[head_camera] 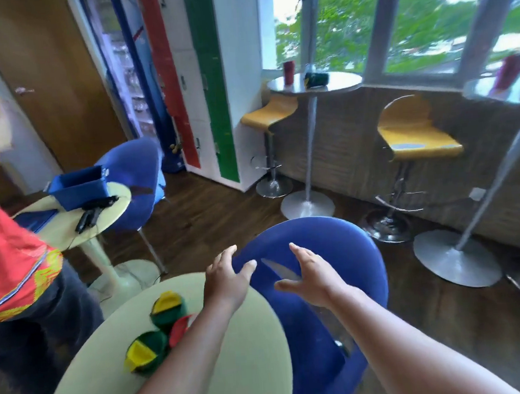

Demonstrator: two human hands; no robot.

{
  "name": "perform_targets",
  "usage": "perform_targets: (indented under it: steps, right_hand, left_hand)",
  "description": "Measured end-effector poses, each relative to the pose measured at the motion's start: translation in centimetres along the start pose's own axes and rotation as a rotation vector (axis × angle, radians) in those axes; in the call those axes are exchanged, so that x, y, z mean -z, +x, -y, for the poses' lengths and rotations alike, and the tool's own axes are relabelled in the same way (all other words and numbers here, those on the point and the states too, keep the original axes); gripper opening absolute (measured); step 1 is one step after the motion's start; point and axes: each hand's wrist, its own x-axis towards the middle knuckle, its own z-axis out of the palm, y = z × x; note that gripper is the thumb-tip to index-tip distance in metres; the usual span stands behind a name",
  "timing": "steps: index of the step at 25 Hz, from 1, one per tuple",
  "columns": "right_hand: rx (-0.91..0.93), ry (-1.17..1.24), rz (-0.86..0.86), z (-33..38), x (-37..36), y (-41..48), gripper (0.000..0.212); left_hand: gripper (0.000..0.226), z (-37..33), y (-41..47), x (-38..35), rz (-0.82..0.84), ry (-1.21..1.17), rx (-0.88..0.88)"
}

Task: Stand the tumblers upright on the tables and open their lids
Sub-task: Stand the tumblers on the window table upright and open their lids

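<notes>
Single head-worn wide-angle view, forward and down over a near round table [236, 371] toward windows [425, 15].

Both arms extended forward, bare forearms running up from the bottom edge. Left hand [225, 281]: palm down, fingers spread and slightly curled, holding nothing. Right hand [313, 278]: just beside it and level with it, palm turned inward toward the left, fingers splayed, thumb pointing left, empty. The 2 hands are apart, not touching.
</notes>
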Motion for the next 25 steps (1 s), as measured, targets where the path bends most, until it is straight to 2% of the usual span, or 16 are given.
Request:
perform_targets:
  steps: [13, 19, 25]
  right_hand:
    - [-0.230, 0.060, -0.450, -29.1, 35.9, -7.6, 0.108]
    - [-0.278, 0.056, -0.596, -38.7, 46.8, -8.5, 0.109]
    - [-0.333, 0.043, -0.696, -46.6, 55.3, -2.8, 0.111]
  left_hand:
    - [0.054, -37.8, -2.8, -29.6, 0.255, -0.155, -0.438]
    - [0.053, -50.6, -1.6, -39.1, 0.352, -0.202, -0.596]
    - [0.052, -59.8, 6.4, -47.9, 0.413, -0.243, -0.683]
